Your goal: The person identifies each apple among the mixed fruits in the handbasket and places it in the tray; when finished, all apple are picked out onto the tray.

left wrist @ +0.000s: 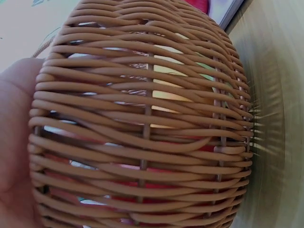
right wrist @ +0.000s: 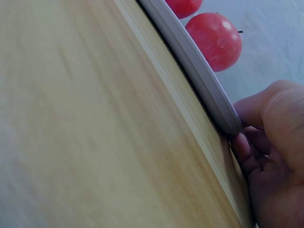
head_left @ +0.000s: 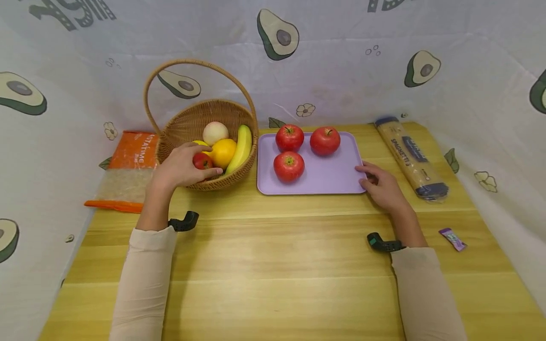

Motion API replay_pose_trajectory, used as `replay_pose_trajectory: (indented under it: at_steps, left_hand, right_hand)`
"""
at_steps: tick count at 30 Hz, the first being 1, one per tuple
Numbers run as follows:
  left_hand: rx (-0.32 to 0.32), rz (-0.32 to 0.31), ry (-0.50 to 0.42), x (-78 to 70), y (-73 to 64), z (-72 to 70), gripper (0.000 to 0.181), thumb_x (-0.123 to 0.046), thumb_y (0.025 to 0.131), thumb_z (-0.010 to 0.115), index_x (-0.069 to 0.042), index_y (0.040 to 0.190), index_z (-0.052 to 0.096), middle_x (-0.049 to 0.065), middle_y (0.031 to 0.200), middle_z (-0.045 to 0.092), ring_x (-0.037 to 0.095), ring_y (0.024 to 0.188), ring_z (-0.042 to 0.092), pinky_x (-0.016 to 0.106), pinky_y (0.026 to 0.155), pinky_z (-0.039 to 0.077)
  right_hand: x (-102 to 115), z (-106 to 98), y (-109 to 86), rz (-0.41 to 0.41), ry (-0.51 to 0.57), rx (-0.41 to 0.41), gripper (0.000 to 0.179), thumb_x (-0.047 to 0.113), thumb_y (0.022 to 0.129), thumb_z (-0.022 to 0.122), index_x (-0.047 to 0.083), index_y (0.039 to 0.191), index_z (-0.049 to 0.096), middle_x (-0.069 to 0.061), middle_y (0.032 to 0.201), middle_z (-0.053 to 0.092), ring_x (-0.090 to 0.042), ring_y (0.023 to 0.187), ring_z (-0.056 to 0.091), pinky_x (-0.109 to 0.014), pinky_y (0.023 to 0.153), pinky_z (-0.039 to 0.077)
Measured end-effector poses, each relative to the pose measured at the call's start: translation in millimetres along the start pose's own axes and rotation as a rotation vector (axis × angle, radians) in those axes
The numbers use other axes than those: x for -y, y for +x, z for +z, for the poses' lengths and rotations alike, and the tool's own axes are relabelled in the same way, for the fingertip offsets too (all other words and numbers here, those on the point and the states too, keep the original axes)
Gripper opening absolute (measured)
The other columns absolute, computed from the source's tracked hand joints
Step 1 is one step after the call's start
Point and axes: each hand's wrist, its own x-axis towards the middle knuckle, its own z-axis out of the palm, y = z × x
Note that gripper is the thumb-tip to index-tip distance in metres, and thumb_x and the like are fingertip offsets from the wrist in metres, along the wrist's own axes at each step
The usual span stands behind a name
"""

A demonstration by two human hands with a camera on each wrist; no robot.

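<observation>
My left hand [head_left: 181, 165] reaches over the near rim of a wicker basket [head_left: 239, 175], its fingers and thumb around a red apple [head_left: 202, 161] inside. Beside that apple lie an orange [head_left: 223, 152], a banana [head_left: 241, 149], a pale round fruit [head_left: 215, 133] and a mostly covered yellow fruit. In the left wrist view, the basket's woven wall [left wrist: 142, 114] hides the fingers. My right hand [head_left: 381, 187] pinches the right edge of a lilac tray [head_left: 328, 175], thumb above and fingers below. On the tray sit three red apples [head_left: 289, 166], grouped toward its left and back.
An orange-and-clear pasta bag [head_left: 128, 166] lies left of the basket, partly behind it. Right of the tray is a spaghetti packet [head_left: 411, 158], with a small purple wrapped sweet [head_left: 453, 239] nearer me. A patterned cloth [head_left: 341, 61] rises behind the wooden table [head_left: 277, 265].
</observation>
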Motion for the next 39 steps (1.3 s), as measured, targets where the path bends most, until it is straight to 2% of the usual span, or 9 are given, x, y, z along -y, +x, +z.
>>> replay_pose_trajectory:
  at_steps: [5, 11, 16, 20, 27, 30, 36, 39]
  left_hand:
    - [0.062, -0.010, 0.030, 3.6, 3.2, -0.4, 0.075, -0.056, 0.090, 0.071, -0.009, 0.147, 0.055, 0.023, 0.150, 0.051, 0.046, 0.138, 0.043, 0.062, 0.107, 0.043]
    - [0.071, -0.002, 0.015, 6.5, 8.0, -2.6, 0.066, -0.044, 0.086, 0.081, -0.008, 0.138, 0.061, 0.021, 0.134, 0.061, 0.040, 0.119, 0.053, 0.056, 0.097, 0.048]
    - [0.082, -0.044, -0.014, 5.9, 10.3, -4.8, 0.063, -0.030, 0.082, 0.086, -0.013, 0.138, 0.063, 0.021, 0.134, 0.060, 0.043, 0.120, 0.049, 0.059, 0.098, 0.047]
    - [0.078, -0.043, -0.007, 6.0, 10.9, -4.9, 0.062, -0.022, 0.080, 0.085, -0.014, 0.137, 0.063, 0.022, 0.135, 0.061, 0.044, 0.120, 0.049, 0.060, 0.099, 0.046]
    - [0.072, -0.057, -0.015, 5.7, 9.5, -3.6, 0.062, -0.020, 0.080, 0.087, -0.015, 0.137, 0.063, 0.023, 0.136, 0.059, 0.045, 0.122, 0.046, 0.062, 0.098, 0.048]
    - [0.037, -0.053, -0.026, 5.5, 7.8, -3.7, 0.065, -0.022, 0.078, 0.089, -0.015, 0.137, 0.064, 0.024, 0.136, 0.058, 0.045, 0.121, 0.046, 0.063, 0.098, 0.048]
    - [-0.088, -0.033, -0.068, 6.8, 4.5, -4.3, 0.070, -0.027, 0.073, 0.092, -0.015, 0.137, 0.064, 0.022, 0.136, 0.058, 0.044, 0.119, 0.050, 0.062, 0.096, 0.050]
    - [-0.123, -0.019, -0.089, 6.4, 3.6, -3.2, 0.070, -0.029, 0.074, 0.092, -0.014, 0.136, 0.064, 0.022, 0.138, 0.057, 0.044, 0.121, 0.049, 0.063, 0.098, 0.049]
  right_hand:
    - [1, 2, 1.5, -0.003, -0.005, 0.006, 0.041, 0.013, 0.105, 0.055, 0.003, 0.145, 0.057, -0.018, 0.163, 0.039, -0.031, 0.110, 0.054, -0.020, 0.086, 0.039]
    - [3, 2, 1.6, 0.009, 0.001, 0.005, 0.041, 0.013, 0.105, 0.054, 0.003, 0.146, 0.057, -0.017, 0.164, 0.038, -0.032, 0.110, 0.052, -0.027, 0.090, 0.039]
    - [3, 2, 1.6, 0.008, -0.005, 0.003, 0.041, 0.013, 0.105, 0.054, 0.003, 0.145, 0.057, -0.018, 0.164, 0.038, -0.031, 0.109, 0.053, -0.028, 0.089, 0.040]
    - [3, 3, 1.6, 0.001, -0.011, 0.000, 0.041, 0.013, 0.105, 0.055, 0.003, 0.144, 0.058, -0.018, 0.163, 0.039, -0.029, 0.107, 0.054, -0.026, 0.087, 0.041]
    - [1, 2, 1.9, -0.003, -0.017, -0.001, 0.041, 0.013, 0.105, 0.054, 0.003, 0.144, 0.058, -0.018, 0.163, 0.039, -0.032, 0.110, 0.054, -0.032, 0.091, 0.041]
    - [1, 1, 1.4, -0.005, -0.016, -0.003, 0.041, 0.012, 0.105, 0.054, 0.002, 0.144, 0.058, -0.019, 0.163, 0.039, -0.032, 0.109, 0.055, -0.032, 0.090, 0.042]
    - [0, 0, -0.3, -0.012, -0.007, -0.011, 0.041, 0.010, 0.104, 0.055, 0.002, 0.144, 0.058, -0.019, 0.162, 0.040, -0.029, 0.108, 0.055, -0.023, 0.086, 0.041]
    - [0, 0, -1.5, -0.014, -0.008, -0.016, 0.041, 0.010, 0.104, 0.055, 0.001, 0.144, 0.058, -0.020, 0.162, 0.040, -0.030, 0.108, 0.055, -0.024, 0.087, 0.041]
